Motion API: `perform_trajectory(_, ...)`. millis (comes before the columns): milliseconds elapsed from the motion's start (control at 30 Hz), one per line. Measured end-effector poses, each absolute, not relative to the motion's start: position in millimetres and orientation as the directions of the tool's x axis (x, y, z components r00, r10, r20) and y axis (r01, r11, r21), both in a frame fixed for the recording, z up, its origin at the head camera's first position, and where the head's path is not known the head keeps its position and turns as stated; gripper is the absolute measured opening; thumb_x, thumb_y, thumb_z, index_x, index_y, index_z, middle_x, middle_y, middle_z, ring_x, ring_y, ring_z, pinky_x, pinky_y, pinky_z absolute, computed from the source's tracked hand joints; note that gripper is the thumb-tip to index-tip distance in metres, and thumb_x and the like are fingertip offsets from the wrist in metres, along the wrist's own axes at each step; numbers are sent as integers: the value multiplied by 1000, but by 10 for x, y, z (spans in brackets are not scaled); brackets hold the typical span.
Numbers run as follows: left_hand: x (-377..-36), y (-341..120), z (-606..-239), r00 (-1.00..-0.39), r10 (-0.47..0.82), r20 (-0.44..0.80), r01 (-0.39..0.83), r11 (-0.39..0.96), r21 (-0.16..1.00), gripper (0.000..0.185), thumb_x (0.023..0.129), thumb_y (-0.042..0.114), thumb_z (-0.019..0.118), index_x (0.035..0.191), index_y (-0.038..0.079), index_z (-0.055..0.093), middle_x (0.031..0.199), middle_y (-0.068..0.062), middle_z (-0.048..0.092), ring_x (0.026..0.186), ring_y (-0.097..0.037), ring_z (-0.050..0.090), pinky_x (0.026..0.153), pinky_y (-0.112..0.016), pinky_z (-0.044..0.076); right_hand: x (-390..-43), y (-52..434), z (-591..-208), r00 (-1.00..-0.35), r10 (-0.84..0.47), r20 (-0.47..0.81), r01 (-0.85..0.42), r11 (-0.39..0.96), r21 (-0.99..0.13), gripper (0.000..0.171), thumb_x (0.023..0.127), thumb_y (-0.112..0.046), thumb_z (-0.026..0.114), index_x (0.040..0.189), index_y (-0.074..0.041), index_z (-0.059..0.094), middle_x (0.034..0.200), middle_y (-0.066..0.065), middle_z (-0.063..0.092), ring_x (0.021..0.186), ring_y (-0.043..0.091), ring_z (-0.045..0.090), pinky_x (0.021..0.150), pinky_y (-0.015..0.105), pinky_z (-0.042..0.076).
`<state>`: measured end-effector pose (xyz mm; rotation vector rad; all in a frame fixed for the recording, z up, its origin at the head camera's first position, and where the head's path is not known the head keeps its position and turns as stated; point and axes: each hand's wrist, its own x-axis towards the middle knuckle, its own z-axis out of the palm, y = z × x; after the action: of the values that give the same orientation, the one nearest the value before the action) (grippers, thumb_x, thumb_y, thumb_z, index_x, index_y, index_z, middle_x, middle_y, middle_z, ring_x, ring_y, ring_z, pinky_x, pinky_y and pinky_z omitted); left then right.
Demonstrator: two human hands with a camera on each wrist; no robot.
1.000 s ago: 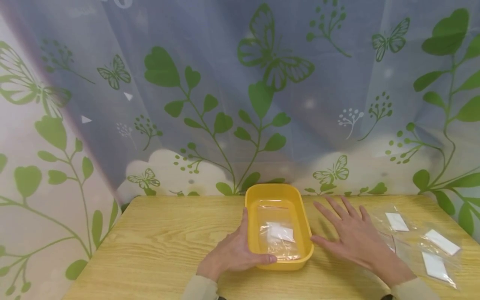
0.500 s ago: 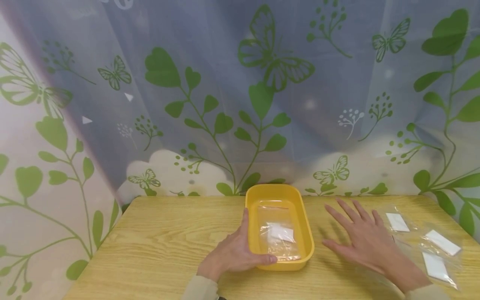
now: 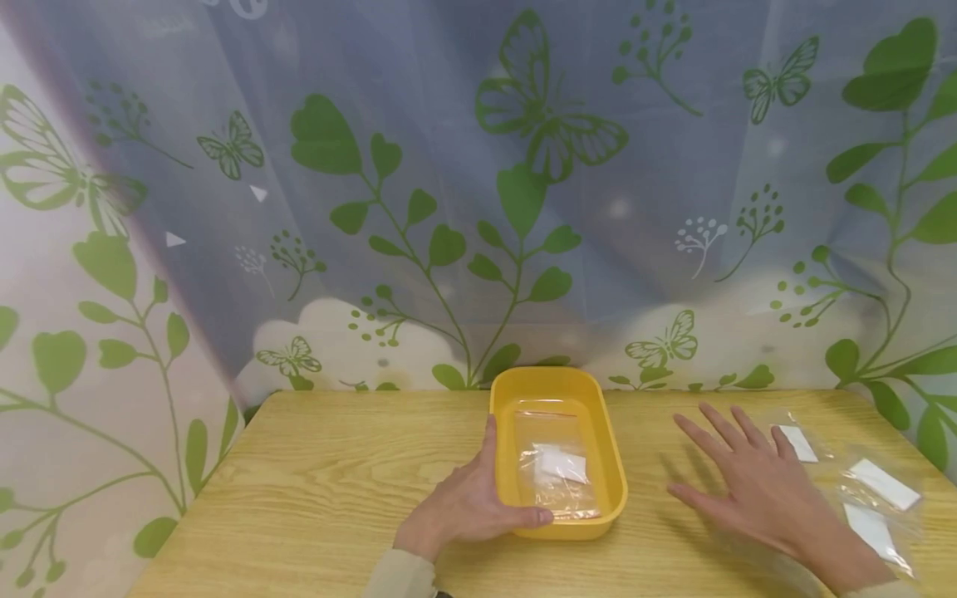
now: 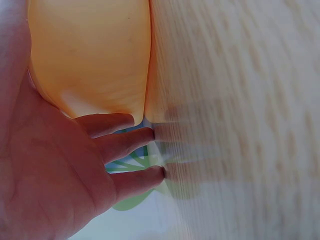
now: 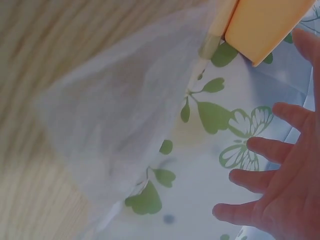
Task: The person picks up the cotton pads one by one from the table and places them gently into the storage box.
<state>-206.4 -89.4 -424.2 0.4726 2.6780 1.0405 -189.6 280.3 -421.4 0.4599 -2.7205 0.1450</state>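
Right hand (image 3: 763, 490), fingers spread flat, holding nothing, shifted right off the yellow tray (image 3: 557, 382) toward the clear bags (image 3: 871, 498) on the surface (image 3: 336, 465). Left hand (image 3: 463, 502) unchanged, grip curled round tray's near-left rim. One bag (image 3: 555, 465) lies inside the tray; likely fetching another.

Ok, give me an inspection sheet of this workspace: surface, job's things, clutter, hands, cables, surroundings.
Surface: wooden table.
Job's things: yellow tray holding one clear bag; three more bagged white pieces at the table's right end.
Clutter: nothing seen.
Hands: left hand grips the tray's near left side; right hand is spread flat beside the loose bags.
Cables: nothing seen.
Surroundings: curtain printed with green leaves and butterflies.
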Motion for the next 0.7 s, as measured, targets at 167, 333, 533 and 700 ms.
perform_trajectory(167, -2052, -895, -4244, -924, 369, -103, 203, 700, 684, 143, 72, 71, 80, 164, 22, -17, 162, -23, 39, 133, -47, 56, 107, -62, 48, -1874, 2901, -4215, -892, -284, 351, -328, 942, -70, 85, 85, -67, 71, 156, -31, 42, 155, 22, 48, 137, 56, 43, 96, 86, 32)
perform_trajectory(333, -2055, -910, -4263, -928, 356, -108, 194, 712, 675, 143, 71, 73, 80, 164, 23, -17, 160, -24, 41, 131, -47, 57, 106, -63, 48, -1862, 2998, -4238, -895, -303, 327, -356, 927, -115, 84, 86, -64, 72, 157, -31, 42, 156, 21, 47, 137, 55, 43, 98, 81, 33)
perform_trajectory(533, -2067, -915, -4283, -928, 359, -104, 198, 708, 677, 144, 70, 76, 79, 164, 24, -18, 159, -23, 43, 129, -47, 59, 104, -62, 50, -1845, 3185, -4303, -879, -317, 356, -381, 916, -124, 86, 84, -57, 77, 157, -30, 42, 155, 21, 49, 134, 53, 48, 99, 79, 34)
perform_trajectory(700, -2072, -909, -4273, -927, 362, -99, 202, 703, 682, 144, 70, 75, 79, 163, 24, -18, 158, -23, 44, 128, -46, 60, 103, -61, 51, -1847, 3341, -4365, -861, -340, 378, -415, 899, -138, 87, 83, -52, 81, 157, -31, 41, 152, 21, 51, 130, 49, 52, 96, 76, 36)
